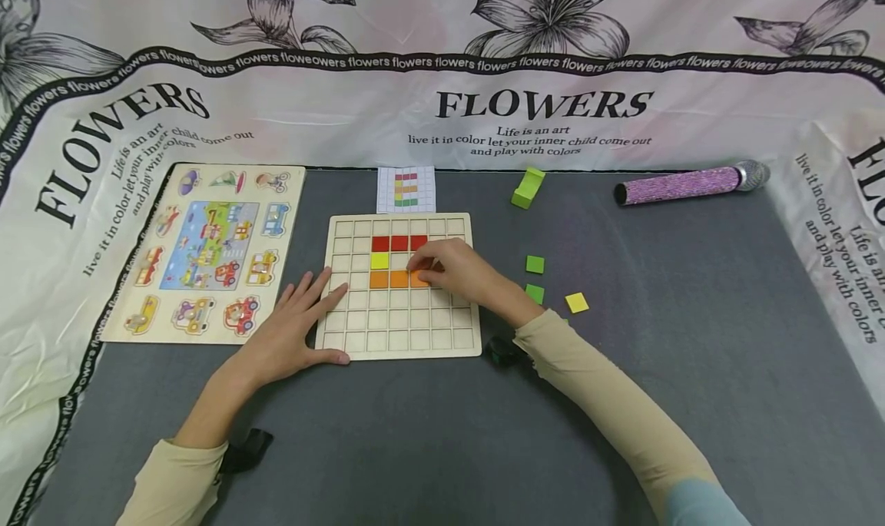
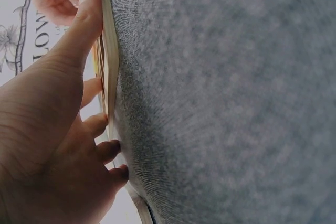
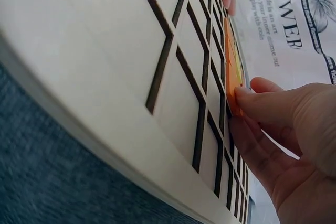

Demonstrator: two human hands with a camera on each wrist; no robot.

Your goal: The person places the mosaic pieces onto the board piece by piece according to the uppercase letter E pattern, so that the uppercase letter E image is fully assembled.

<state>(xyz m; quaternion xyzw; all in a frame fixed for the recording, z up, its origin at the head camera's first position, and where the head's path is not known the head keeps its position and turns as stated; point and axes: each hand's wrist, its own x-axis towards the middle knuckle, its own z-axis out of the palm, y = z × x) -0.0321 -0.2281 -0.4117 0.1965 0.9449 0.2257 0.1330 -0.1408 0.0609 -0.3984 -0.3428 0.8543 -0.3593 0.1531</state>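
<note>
A wooden grid board [image 1: 401, 343] lies on the grey surface, with red tiles [image 1: 399, 243], one yellow tile [image 1: 379, 261] and a row of orange tiles [image 1: 399, 279] in its cells. My left hand [image 1: 293, 326] rests at the board's left edge, fingers spread and thumb along the near corner. The right hand [image 1: 456, 269] reaches over the board from the right. Its thumb and fingers pinch the rightmost orange tile [image 3: 231, 85], partly covering it. Behind the board lies a pattern card [image 1: 406, 190] with small coloured squares.
Loose green tiles [image 1: 535, 264] and a yellow tile [image 1: 577, 302] lie right of the board, with green blocks [image 1: 528, 187] farther back. A glittery pink microphone [image 1: 681, 186] is at the back right. Left of the board sits a picture puzzle [image 1: 276, 174].
</note>
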